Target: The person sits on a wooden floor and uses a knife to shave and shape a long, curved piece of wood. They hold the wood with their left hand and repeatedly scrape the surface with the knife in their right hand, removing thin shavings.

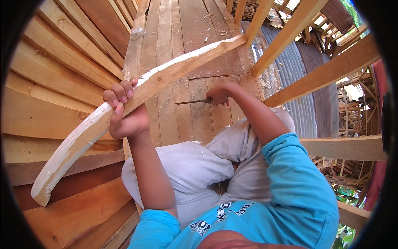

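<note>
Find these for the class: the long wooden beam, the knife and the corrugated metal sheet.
Long wooden beam (155,82), head view, on its side face.
Knife (192,102), head view, on its blade.
Corrugated metal sheet (290,66), head view, on its ridged surface.

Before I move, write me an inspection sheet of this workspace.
Surface: plank floor, strewn with pale shavings.
Job's things: long wooden piece, slanting across the view, partly whitish; knife, its dark blade pointing left.
Clutter: the shavings, plus a clear rounded object, kind unclear.
Fingers: left fingers wrapped around the long wooden piece; right fingers closed on the knife.
Cables: nothing seen.
Surroundings: plank wall at left; wooden railing at right, corrugated sheets beyond.
</note>
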Demonstrator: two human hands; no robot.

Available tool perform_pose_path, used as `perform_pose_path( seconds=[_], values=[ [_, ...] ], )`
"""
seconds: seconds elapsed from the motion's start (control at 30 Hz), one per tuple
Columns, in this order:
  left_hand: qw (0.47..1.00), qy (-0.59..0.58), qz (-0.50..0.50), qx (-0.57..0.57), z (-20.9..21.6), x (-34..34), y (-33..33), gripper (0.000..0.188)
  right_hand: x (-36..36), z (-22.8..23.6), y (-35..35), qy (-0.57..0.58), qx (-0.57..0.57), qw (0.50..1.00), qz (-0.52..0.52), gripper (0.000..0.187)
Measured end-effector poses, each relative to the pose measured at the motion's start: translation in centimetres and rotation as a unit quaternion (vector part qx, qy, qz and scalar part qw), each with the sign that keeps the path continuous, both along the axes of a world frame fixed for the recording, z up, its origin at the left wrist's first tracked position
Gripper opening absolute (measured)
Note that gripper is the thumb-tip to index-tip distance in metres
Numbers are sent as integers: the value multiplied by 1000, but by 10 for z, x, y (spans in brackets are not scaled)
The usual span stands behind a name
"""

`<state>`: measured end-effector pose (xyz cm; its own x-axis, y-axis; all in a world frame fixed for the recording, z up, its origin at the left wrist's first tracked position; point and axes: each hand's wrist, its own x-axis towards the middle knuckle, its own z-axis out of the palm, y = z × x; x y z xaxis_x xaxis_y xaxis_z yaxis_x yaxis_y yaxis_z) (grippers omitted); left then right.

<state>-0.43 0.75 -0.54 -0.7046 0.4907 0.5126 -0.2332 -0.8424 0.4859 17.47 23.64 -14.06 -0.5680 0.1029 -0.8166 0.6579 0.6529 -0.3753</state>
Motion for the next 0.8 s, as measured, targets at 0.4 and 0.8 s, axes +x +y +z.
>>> perform_pose_path(
  seconds=[0.4, 0.8],
  values=[
    [1000, 4, -4, -11, -2, -4, -7, 22, -7, -17, 15, 165, 131, 977, 34, 25],
    [1000, 4, 4, -14, -1, -4, -10, 23, -19, -8, 2, 65, 15, 996, 59, 26]
  ],
)
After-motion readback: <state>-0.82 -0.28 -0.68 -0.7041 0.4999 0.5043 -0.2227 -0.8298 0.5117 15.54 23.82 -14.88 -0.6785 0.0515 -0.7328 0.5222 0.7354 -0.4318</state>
